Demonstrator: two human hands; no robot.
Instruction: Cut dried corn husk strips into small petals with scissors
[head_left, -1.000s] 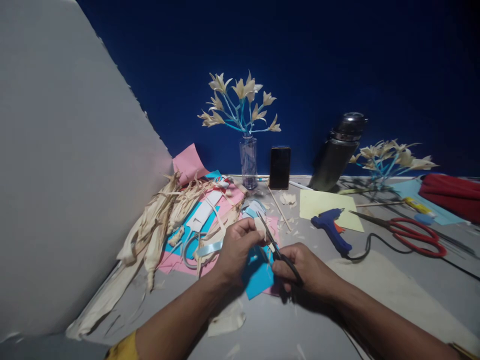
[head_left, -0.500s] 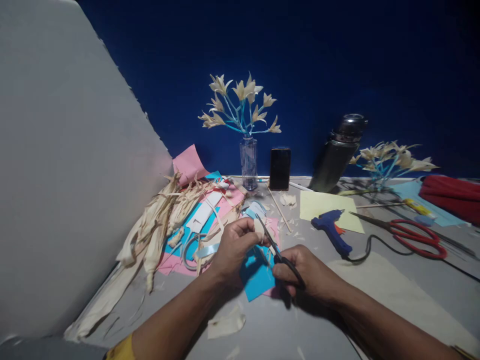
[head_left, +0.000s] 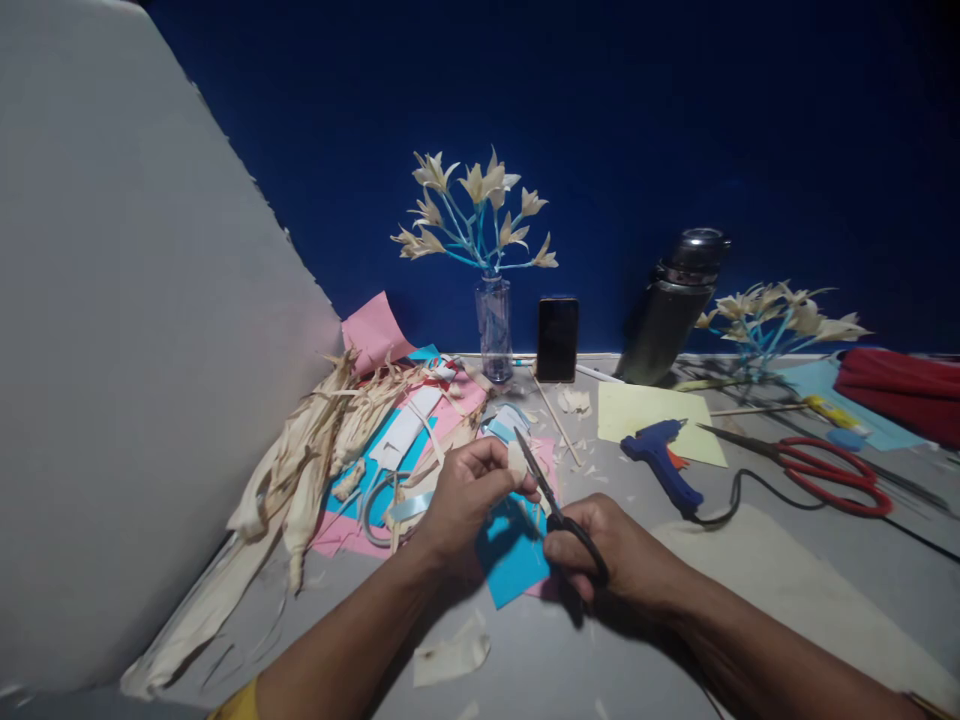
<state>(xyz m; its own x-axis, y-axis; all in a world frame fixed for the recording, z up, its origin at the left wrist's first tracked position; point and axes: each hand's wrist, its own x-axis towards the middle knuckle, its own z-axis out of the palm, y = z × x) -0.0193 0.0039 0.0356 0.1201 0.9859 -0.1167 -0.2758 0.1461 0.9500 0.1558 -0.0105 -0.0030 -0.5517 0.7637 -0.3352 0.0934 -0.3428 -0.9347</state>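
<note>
My left hand (head_left: 471, 492) is closed in a pinch on a small pale piece of corn husk (head_left: 516, 458), over the table's middle. Black-handled scissors (head_left: 553, 497) are gripped in my right hand (head_left: 604, 545), their blades pointing up and away beside the husk piece. Whether the blades touch the husk I cannot tell. Under the hands lies a bright blue paper (head_left: 510, 575), with pink paper partly hidden beneath it. Nearer to me, a loose cream husk scrap (head_left: 451, 655) rests on the grey tabletop.
Dried husks (head_left: 300, 480) heap at left over coloured papers. A glass vase (head_left: 494, 330) of husk flowers, a phone (head_left: 557, 340) and a dark flask (head_left: 667, 310) stand at the back. Rightward lie a blue glue gun (head_left: 660, 455), its cord and red-handled scissors (head_left: 832, 475).
The scissors shift very slightly against the husk piece, which both hands keep close together. The whole view slides a little to the left.
</note>
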